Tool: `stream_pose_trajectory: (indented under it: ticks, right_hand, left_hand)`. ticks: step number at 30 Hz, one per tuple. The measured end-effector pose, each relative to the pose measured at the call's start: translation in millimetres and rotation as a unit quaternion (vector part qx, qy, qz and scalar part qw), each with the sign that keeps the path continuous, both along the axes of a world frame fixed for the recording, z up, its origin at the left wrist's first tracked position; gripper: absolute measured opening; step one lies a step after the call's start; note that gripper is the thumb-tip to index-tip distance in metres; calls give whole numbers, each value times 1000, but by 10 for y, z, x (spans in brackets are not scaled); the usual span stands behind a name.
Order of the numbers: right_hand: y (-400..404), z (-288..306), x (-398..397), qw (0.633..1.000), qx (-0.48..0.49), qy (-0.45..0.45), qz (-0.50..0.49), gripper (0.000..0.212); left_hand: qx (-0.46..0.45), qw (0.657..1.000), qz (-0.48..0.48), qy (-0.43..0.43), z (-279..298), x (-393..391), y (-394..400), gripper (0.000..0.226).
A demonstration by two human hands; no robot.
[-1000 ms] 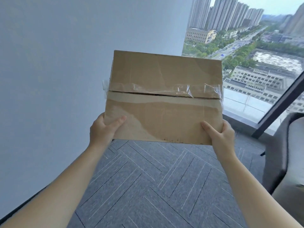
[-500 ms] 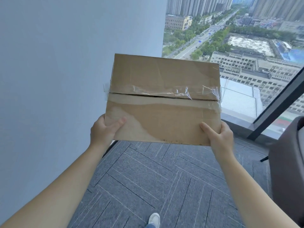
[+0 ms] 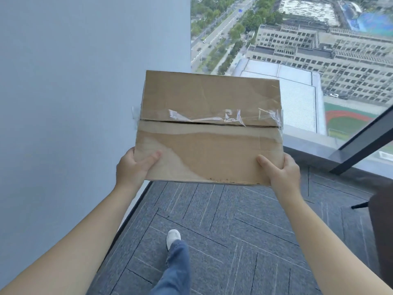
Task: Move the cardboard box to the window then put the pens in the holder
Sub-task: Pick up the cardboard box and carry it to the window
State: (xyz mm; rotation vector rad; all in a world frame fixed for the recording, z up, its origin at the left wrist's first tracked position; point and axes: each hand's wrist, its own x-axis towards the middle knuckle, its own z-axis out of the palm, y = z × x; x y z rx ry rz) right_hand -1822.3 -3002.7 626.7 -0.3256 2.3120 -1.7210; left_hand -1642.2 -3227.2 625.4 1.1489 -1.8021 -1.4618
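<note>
Closer now than half a second back, the window [image 3: 297, 60] fills more of my view, and a leg in jeans [image 3: 174, 267] has stepped forward over the grey carpet [image 3: 244, 231]. I hold the cardboard box [image 3: 209, 128] in the air in front of the glass, left hand [image 3: 134, 167] and right hand [image 3: 280, 171] each wrapped round a near corner, thumbs on top, fingers hidden beneath.
</note>
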Motion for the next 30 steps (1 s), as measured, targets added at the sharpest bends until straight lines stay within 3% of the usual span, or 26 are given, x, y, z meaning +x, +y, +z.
stream_pose_trajectory:
  ticks: [3,12,20,26,30]
  right_hand:
    - [-527,-234,-454,999,13,-16,-30,33]
    - [-1659,-1290,-1740,990,72,-85,-86,36]
    - [-2527,-3226,-2893,982,108,-119,-103,32]
    - [-2993,-4924,-3602,977,123,-132,-116,35]
    - [-3215,-5859,-3933,974,129,-142,-124,34]
  left_hand:
    - [14,999,-31,-17,-235,-578,-629,43]
    - [49,990,-95,-89,-1237,-2190,-1959,30]
    - [69,980,-120,-145,-3179,-3421,-2861,47]
    - [71,975,-128,-165,-4806,-4265,-3363,28]
    - [83,972,-139,-169,-5731,-4661,-3619,29]
